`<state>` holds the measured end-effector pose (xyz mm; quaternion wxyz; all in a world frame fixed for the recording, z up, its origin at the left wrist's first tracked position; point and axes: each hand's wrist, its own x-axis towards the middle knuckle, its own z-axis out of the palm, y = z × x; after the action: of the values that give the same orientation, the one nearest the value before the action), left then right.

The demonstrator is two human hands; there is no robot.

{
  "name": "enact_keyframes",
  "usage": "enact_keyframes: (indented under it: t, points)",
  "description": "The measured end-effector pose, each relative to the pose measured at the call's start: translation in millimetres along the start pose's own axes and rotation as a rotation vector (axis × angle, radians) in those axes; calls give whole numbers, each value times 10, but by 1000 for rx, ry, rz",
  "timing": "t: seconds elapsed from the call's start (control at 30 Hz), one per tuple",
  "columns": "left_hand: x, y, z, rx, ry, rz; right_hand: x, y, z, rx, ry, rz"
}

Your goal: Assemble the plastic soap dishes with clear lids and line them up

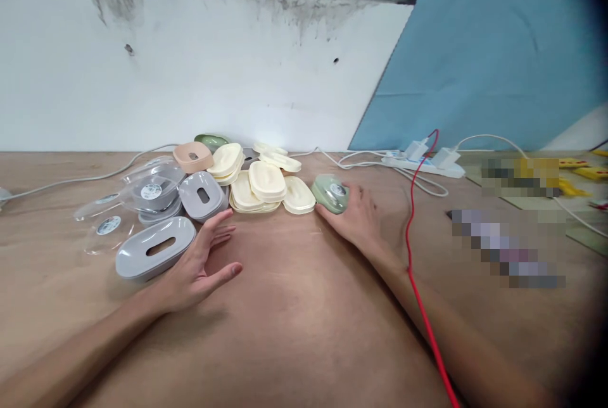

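Observation:
My left hand (194,272) is open, thumb and fingers spread, with nothing in it. It rests beside a long grey oval piece with a slot (156,246), and its fingertips are close to a smaller grey slotted piece (202,196). At the right end of the pile, my right hand (358,218) is wrapped around the side of a green oval dish (330,192) that bears a round white label. Its thumb lies along the near edge. Between the hands sit several cream oval pieces (267,181), partly stacked.
Clear plastic covers (152,189) with round labels lie at the left. A peach piece (193,156) and another green dish (212,140) sit behind. A red cable (412,256) crosses my right forearm from a power strip (427,166). Yellow items (574,186) lie far right.

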<state>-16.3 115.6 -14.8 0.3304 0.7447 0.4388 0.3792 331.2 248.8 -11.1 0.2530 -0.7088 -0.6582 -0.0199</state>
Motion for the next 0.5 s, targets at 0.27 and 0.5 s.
enact_keyframes:
  t: [0.27, 0.5]
  points:
    - [11, 57, -9, 28, -27, -34, -146, -157, -19, -176, 172, -424]
    - [38, 35, 0, 69, -25, 10, -341, -316, 55, -38, -99, -780]
